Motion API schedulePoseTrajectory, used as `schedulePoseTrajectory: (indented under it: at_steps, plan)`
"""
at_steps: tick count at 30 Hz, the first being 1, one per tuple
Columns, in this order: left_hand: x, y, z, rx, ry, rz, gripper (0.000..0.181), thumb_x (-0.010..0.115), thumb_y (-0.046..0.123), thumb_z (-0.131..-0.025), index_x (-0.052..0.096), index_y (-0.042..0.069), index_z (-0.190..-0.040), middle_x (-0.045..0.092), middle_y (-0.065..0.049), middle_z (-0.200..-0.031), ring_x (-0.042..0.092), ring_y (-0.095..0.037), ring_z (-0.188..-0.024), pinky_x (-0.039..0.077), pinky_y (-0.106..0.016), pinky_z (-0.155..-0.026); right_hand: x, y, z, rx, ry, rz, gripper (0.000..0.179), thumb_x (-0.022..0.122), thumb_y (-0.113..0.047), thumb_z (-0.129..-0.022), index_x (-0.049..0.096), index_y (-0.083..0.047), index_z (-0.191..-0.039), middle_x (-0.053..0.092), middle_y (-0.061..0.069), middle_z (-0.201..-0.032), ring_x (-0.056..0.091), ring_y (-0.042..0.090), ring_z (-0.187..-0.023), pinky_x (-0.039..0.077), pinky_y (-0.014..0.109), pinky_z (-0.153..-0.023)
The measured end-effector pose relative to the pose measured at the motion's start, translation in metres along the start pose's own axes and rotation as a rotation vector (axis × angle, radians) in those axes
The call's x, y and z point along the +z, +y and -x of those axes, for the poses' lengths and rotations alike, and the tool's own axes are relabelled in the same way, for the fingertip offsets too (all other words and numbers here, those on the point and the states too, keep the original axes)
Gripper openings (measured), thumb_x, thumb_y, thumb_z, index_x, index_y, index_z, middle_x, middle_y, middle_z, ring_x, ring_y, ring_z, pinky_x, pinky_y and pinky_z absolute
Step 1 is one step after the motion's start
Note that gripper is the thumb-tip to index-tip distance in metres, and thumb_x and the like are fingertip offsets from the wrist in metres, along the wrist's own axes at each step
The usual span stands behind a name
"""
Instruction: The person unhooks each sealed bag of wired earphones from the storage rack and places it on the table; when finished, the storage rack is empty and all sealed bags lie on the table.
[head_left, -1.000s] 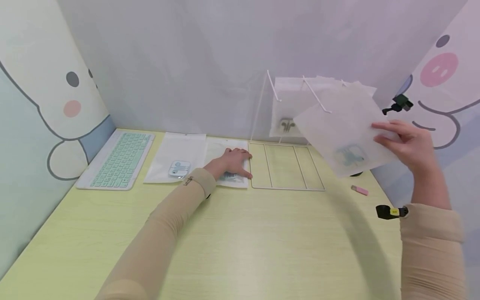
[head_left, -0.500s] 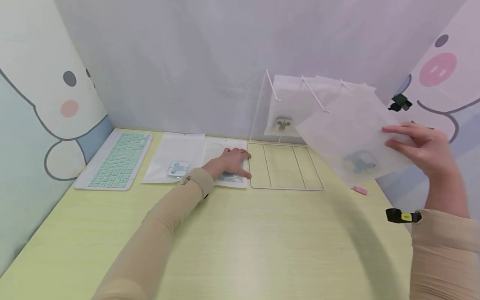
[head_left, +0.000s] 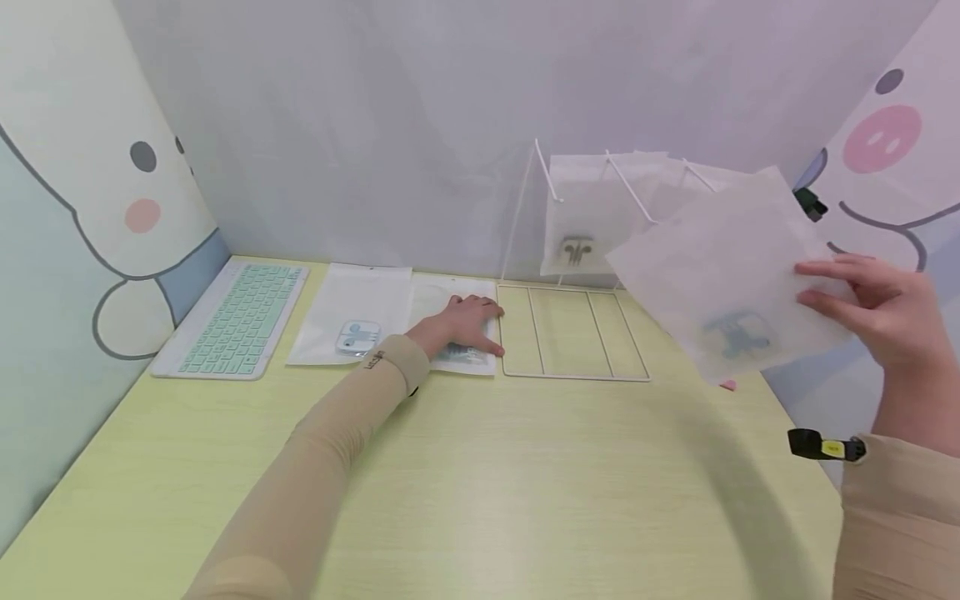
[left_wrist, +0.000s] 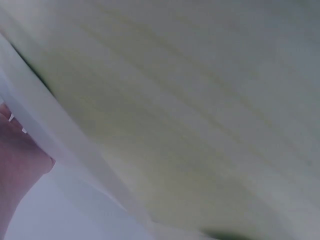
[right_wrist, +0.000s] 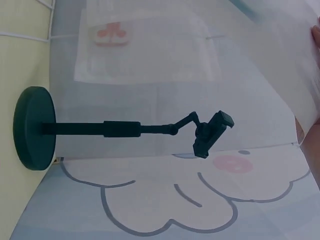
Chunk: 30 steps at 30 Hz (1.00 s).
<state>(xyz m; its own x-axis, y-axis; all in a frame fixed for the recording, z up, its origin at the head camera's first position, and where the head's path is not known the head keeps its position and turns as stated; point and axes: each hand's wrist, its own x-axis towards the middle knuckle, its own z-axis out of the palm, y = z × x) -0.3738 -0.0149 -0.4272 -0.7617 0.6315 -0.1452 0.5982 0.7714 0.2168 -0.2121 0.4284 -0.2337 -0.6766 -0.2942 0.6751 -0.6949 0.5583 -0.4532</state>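
The right hand (head_left: 881,308) pinches a tilted, translucent white pouch (head_left: 723,258), a blue shape (head_left: 738,336) showing through, above the bench (head_left: 525,475) at right, while the left hand (head_left: 467,323) rests loosely spread on a flat bag (head_left: 437,292).

One counter (head_left: 480,475) is carrying one keyboard (head_left: 238,323), one wire rack (head_left: 573,378), one dark stand (right_wrist: 122,129) and one pink item (head_left: 728,385), largely hidden. Pouches are numbering at least five: two flat pouches (head_left: 352,296) are lying side by side, one held pouch (head_left: 705,258) is occupying the right grip (head_left: 881,308), and at least two hanging pouches (head_left: 592,200) are overlapping, preventing an exact count. Three hook arms (head_left: 630,187) are showing in the head view. Grips are totalling two, the left grip (head_left: 463,323) included. Two cartoon figures (head_left: 145,217) are appearing on the side walls (head_left: 45,333).
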Motion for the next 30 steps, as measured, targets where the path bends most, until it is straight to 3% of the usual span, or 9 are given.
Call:
schedulePoseTrajectory:
  at_steps: [7, 10, 12, 16, 20, 25, 30]
  plan:
    - [0.002, 0.000, -0.002, -0.001, -0.001, 0.000, 0.087, 0.059, 0.073, -0.073, 0.038, 0.026, -0.144, 0.032, -0.001, -0.151, 0.029, -0.025, -0.137, 0.024, -0.053, -0.103, 0.002, 0.006, 0.028, 0.073, 0.030, -0.460, 0.029, 0.057, 0.027, -0.076, 0.053, 0.029, -0.105, 0.065, 0.012, -0.110, 0.065, 0.014, -0.085, 0.051, 0.014, -0.068]
    - [0.003, -0.001, -0.003, 0.000, 0.003, -0.008, 0.087, 0.059, 0.074, -0.073, 0.038, 0.026, -0.144, 0.033, -0.001, -0.151, 0.030, -0.025, -0.137, 0.024, -0.052, -0.103, 0.004, 0.007, 0.039, 0.087, 0.029, -0.590, 0.032, 0.053, 0.029, -0.077, 0.050, 0.030, -0.108, 0.063, 0.016, -0.111, 0.065, 0.017, -0.086, 0.053, 0.018, -0.069]
    - [0.003, -0.001, -0.003, -0.001, 0.005, -0.013, 0.087, 0.059, 0.074, -0.073, 0.039, 0.026, -0.143, 0.033, 0.000, -0.151, 0.030, -0.025, -0.137, 0.025, -0.052, -0.102, 0.005, 0.007, 0.047, 0.109, 0.015, -0.601, 0.034, 0.051, 0.030, -0.078, 0.050, 0.028, -0.112, 0.061, 0.015, -0.111, 0.066, 0.017, -0.085, 0.053, 0.019, -0.067]
    - [0.003, 0.000, -0.003, -0.004, 0.004, -0.018, 0.088, 0.058, 0.074, -0.073, 0.038, 0.026, -0.144, 0.033, -0.001, -0.151, 0.030, -0.025, -0.137, 0.024, -0.052, -0.103, 0.009, 0.001, 0.061, 0.242, -0.018, -0.536, 0.042, 0.049, 0.030, -0.079, 0.053, 0.019, -0.120, 0.058, 0.010, -0.114, 0.067, 0.012, -0.079, 0.053, 0.021, -0.058]
    - [0.003, 0.000, -0.004, -0.003, 0.003, -0.022, 0.088, 0.057, 0.074, -0.073, 0.037, 0.027, -0.144, 0.032, 0.000, -0.151, 0.029, -0.025, -0.137, 0.023, -0.053, -0.104, 0.018, -0.008, 0.074, 0.417, -0.038, -0.378, 0.047, 0.054, 0.024, -0.081, 0.058, 0.007, -0.124, 0.061, -0.002, -0.113, 0.066, 0.006, -0.065, 0.049, 0.022, -0.047]
    - [0.004, 0.000, -0.005, 0.005, 0.002, -0.028, 0.088, 0.057, 0.075, -0.073, 0.037, 0.027, -0.145, 0.032, 0.000, -0.151, 0.029, -0.024, -0.137, 0.023, -0.053, -0.104, 0.036, -0.018, 0.086, 0.485, -0.130, -0.129, 0.047, 0.061, 0.016, -0.082, 0.058, 0.001, -0.126, 0.060, -0.010, -0.109, 0.061, 0.003, -0.056, 0.046, 0.024, -0.043]
    - [0.003, 0.001, -0.006, 0.011, -0.006, -0.031, 0.088, 0.057, 0.075, -0.073, 0.037, 0.027, -0.144, 0.032, -0.001, -0.151, 0.030, -0.025, -0.137, 0.023, -0.053, -0.104, 0.056, -0.030, 0.096, 0.508, -0.176, -0.220, 0.049, 0.062, 0.016, -0.081, 0.057, 0.001, -0.127, 0.059, -0.010, -0.117, 0.059, 0.004, -0.059, 0.046, 0.024, -0.045]
